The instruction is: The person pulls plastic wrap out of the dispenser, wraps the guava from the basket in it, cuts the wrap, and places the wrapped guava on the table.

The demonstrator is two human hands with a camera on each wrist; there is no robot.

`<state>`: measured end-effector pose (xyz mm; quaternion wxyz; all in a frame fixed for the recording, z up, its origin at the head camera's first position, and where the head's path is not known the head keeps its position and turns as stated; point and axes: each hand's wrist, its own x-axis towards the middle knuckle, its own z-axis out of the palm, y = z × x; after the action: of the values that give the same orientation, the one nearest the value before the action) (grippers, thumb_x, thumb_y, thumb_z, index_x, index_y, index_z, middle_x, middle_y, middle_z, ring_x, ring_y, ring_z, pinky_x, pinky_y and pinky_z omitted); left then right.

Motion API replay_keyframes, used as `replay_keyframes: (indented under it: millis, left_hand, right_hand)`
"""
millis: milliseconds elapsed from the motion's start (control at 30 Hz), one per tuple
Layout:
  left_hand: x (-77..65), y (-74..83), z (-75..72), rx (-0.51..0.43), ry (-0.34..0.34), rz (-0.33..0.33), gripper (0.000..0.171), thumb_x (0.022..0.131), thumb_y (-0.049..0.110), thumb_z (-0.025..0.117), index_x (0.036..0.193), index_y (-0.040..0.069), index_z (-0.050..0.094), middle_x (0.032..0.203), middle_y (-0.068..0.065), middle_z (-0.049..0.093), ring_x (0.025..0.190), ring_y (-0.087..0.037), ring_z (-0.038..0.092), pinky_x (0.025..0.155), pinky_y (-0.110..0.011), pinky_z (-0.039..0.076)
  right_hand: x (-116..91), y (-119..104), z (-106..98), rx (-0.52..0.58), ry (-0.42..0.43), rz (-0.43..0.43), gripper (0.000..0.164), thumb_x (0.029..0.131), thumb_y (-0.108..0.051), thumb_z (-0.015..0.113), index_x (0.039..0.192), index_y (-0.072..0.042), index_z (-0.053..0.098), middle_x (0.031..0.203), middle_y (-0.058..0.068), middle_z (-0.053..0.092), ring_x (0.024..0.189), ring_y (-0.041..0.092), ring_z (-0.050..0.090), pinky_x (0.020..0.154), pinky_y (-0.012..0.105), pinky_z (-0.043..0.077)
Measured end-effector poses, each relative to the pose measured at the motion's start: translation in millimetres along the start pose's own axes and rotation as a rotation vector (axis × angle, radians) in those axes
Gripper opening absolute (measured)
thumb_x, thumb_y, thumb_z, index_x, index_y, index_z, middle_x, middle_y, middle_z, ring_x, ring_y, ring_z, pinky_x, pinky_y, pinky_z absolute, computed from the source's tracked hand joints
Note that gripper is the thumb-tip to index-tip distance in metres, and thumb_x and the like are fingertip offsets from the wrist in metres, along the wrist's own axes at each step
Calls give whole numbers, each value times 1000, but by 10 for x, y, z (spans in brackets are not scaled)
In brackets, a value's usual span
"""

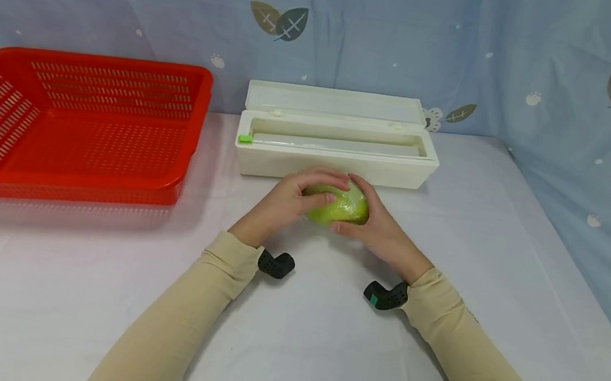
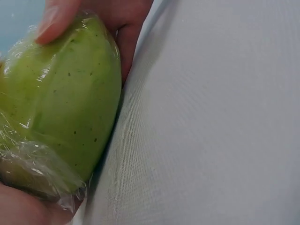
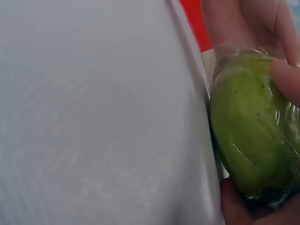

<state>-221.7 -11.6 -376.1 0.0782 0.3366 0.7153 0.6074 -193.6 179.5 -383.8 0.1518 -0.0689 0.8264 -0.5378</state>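
A smooth green fruit (image 1: 347, 206) with small dark specks, possibly a mango, is wrapped in clear cling film. It is low over the white table, in front of the cling film box (image 1: 333, 167). My left hand (image 1: 292, 200) grips its left side, thumb across the near face and fingers over the top. The right hand (image 1: 379, 228) holds the opposite side, fingers behind and thumb at the near lower edge. In the left wrist view the film bunches in loose folds on the fruit (image 2: 70, 103). Glossy film also covers the fruit (image 3: 248, 122) in the right wrist view.
The white box's lid (image 1: 336, 105) stands raised at the back, with a pale roll (image 1: 342, 146) inside and a green slider (image 1: 245, 138) at its left end. A red slotted basket (image 1: 54, 184) stands at the left. Blue patterned cloth (image 1: 399, 40) hangs behind the table.
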Motion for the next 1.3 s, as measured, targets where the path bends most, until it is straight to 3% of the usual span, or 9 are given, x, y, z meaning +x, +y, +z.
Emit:
replay_keyframes:
  millis: [133, 233, 533, 733, 833, 1000, 1100, 1167, 1300]
  left_hand:
    - [-2, -9, -12, -33, 13, -85, 32, 88, 8, 54, 120, 7, 55, 135, -3, 39, 124, -7, 31, 100, -34, 23]
    - [6, -10, -13, -44, 11, -108, 34, 90, 10, 53, 123, 8, 52, 138, -4, 33, 126, -9, 27, 101, -37, 22]
    - [19, 45, -17, 7, -21, -171, 33, 93, 22, 48, 124, 11, 53, 139, -5, 27, 126, -15, 25, 99, -40, 25]
    - [14, 57, -18, 9, 32, -185, 34, 96, 27, 38, 122, 10, 54, 137, -3, 34, 125, -11, 30, 101, -36, 23]
    - [-7, 37, -45, -4, 66, -207, 36, 98, 28, 33, 123, 14, 53, 133, 1, 41, 121, -7, 34, 99, -33, 25]
    - [-37, -30, -152, -113, 70, -207, 38, 99, 23, 26, 128, 12, 48, 133, 0, 43, 119, -13, 38, 89, -42, 37]
    - [-39, -82, -199, -180, 42, -195, 38, 97, 13, 28, 130, 8, 46, 134, -3, 41, 121, -16, 37, 89, -45, 37]
    - [-32, -176, -229, -197, 19, -212, 42, 92, 5, 31, 130, 11, 46, 135, 0, 41, 120, -15, 38, 90, -43, 37]
    - [-41, -302, -300, -132, -70, -256, 57, 81, -1, 39, 133, 23, 43, 137, 10, 37, 121, -8, 35, 94, -39, 33]
  right_hand:
    - [-80, -98, 15, -52, -14, -40, 80, 83, -30, 62, 142, -31, 8, 144, 2, 11, 128, 20, 19, 101, 47, 19]
    - [-82, -86, 14, -96, -13, -84, 77, 86, -30, 59, 142, -31, 7, 142, 5, 11, 125, 23, 22, 100, 48, 20]
    - [95, 179, -1, -230, 29, -203, 88, 78, -31, 69, 140, -39, 7, 143, 2, 8, 125, 21, 21, 98, 47, 25]
    - [94, 192, 2, -262, 34, -203, 95, 74, -23, 73, 140, -38, 6, 140, 9, 15, 124, 24, 24, 98, 49, 24]
    - [96, 195, -17, -205, 19, -153, 92, 75, -25, 73, 139, -41, 10, 141, 4, 18, 124, 21, 27, 98, 47, 25]
    - [66, 122, -68, -69, -21, -64, 83, 76, -30, 70, 138, -42, 16, 144, -5, 16, 126, 18, 26, 99, 44, 25]
    - [10, 26, -91, -25, -48, -38, 81, 79, -29, 68, 140, -37, 16, 145, -4, 16, 126, 18, 25, 101, 43, 22]
    - [-20, -15, -104, 14, -65, -33, 79, 81, -26, 66, 141, -33, 16, 145, -4, 15, 126, 18, 26, 101, 43, 21]
    - [-38, 4, -131, 78, -79, -32, 75, 84, -25, 63, 142, -32, 17, 145, -4, 14, 127, 18, 23, 102, 43, 19]
